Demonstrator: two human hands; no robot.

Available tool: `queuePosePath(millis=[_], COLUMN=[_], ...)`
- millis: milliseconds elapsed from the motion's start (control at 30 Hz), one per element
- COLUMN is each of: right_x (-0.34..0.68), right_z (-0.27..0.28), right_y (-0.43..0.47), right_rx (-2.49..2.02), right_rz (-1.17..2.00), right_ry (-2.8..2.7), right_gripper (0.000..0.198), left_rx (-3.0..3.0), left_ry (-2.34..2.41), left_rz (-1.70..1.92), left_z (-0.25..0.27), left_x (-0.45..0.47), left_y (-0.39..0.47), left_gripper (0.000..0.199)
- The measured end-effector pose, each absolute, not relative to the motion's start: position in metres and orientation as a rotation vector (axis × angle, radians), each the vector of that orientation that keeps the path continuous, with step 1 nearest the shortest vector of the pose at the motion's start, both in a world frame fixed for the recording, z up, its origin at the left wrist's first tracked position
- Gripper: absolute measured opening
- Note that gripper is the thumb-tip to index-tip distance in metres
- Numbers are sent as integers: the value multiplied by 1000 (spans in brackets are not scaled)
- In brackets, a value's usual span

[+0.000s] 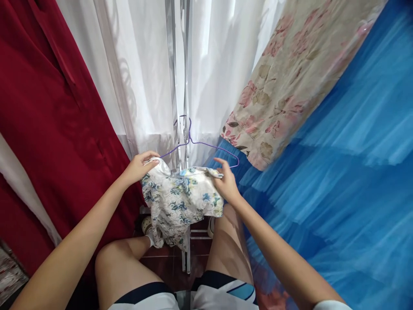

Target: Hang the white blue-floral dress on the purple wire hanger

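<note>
A purple hanger [211, 145] hangs by its hook from a white metal rack [180, 86]. On its left arm sits one shoulder of a white garment with a blue and yellow floral print [180, 193]; the hanger's right end is bare. My left hand [142, 167] grips the garment's left shoulder by the hanger's left end. With thumb and fingers, my right hand [226, 180] pinches the garment's right shoulder edge, just below the bare hanger end. The cloth droops in front of the rack's post.
White curtains [145, 64] hang behind the rack. Red cloth [64, 129] is on the left; a floral beige cloth [274, 94] and layered blue tulle [338, 163] are on the right. The rack's foot [186, 262] stands on dark red tiles between my legs.
</note>
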State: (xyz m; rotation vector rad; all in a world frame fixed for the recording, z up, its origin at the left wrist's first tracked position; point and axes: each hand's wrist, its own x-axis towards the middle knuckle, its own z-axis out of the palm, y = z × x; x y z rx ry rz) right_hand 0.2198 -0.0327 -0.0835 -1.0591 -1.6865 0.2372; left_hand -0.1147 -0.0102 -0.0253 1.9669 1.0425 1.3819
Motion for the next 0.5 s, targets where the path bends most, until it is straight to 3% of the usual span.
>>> queuePosePath(millis=[100, 167, 333, 500], right_x=[243, 253, 267, 287], right_z=[-70, -59, -28, 11], right_y=[-27, -18, -15, -57], right_rx=[-1143, -1256, -1387, -1312], right_rz=[214, 231, 272, 792], right_ry=[-1521, -1546, -1828, -2088], right_gripper=[83, 85, 47, 42], left_rx=[1986, 2067, 2309, 2377], left_ry=[1049, 1107, 1511, 1742], left_rz=[1339, 1286, 1486, 1486], left_z=[-25, -23, -16, -21], left_x=[-115, -117, -124, -116], left_y=[-14, -18, -19, -12], left_gripper=[39, 38, 35, 30])
